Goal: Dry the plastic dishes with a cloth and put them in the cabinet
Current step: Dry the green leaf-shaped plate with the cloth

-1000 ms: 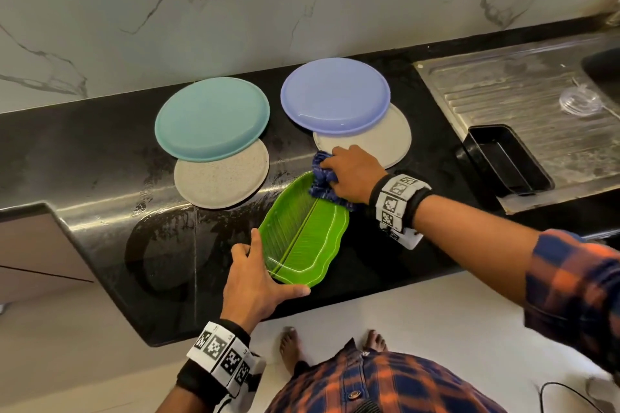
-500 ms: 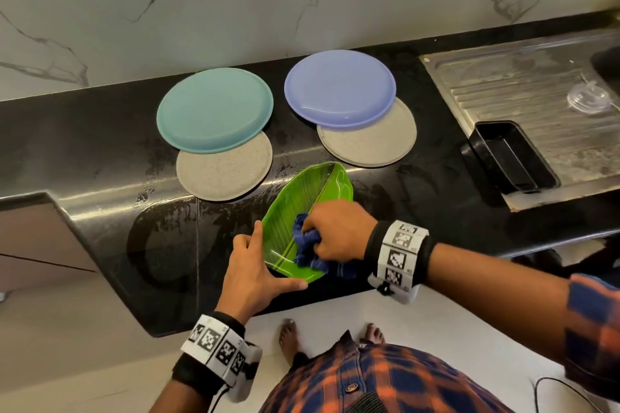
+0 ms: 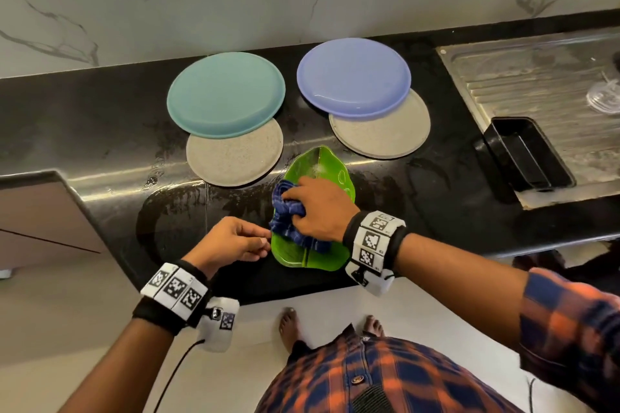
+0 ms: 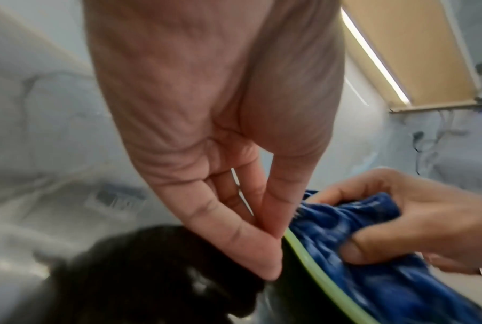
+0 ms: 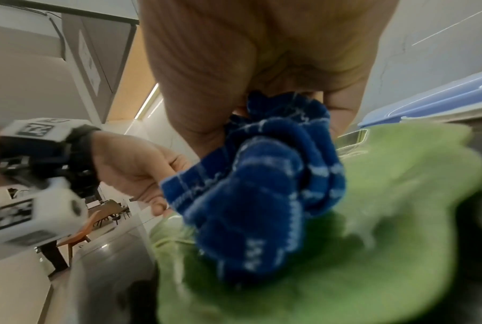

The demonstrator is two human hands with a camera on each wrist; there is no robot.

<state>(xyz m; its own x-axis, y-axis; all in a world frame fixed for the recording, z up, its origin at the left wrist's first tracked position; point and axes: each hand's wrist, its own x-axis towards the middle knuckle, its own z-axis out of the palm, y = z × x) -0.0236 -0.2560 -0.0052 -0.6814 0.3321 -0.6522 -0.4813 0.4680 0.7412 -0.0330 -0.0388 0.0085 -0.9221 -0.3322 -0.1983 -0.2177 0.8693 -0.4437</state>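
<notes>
Even indoor light — wrist views blurred, distorted.

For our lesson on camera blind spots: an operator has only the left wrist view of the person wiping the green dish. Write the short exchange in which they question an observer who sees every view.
Operator: How many other plates wait?
Observer: Four: a teal plate overlapping a grey plate, and a blue plate overlapping a second grey plate.
Operator: Where on the dish is the cloth?
Observer: The right hand presses the cloth on the near half of the dish; the far half is uncovered.
</notes>
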